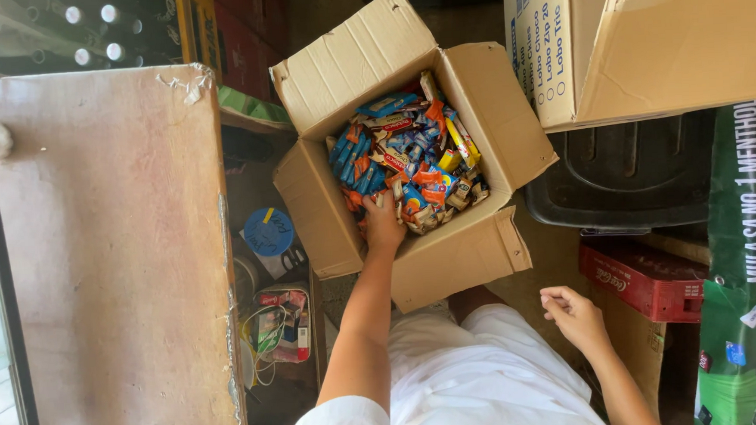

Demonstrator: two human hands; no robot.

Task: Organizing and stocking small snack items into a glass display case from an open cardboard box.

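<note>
Open brown cardboard box point(462, 260) packed with small snack packets in blue, orange and yellow wrappers point(405, 155), flaps folded out so the contents can be reached. Left hand point(384, 223) is down inside at the near edge, fingers buried among the packets; cannot tell if it grips one. Right hand point(573, 313) hangs loosely curled and empty, well clear to the side, above a red plastic crate point(644, 280). Beyond it, a larger printed cardboard carton point(636, 39), cut off at the frame edge. Worn pinkish tabletop point(113, 252) off the left hand's side.
</note>
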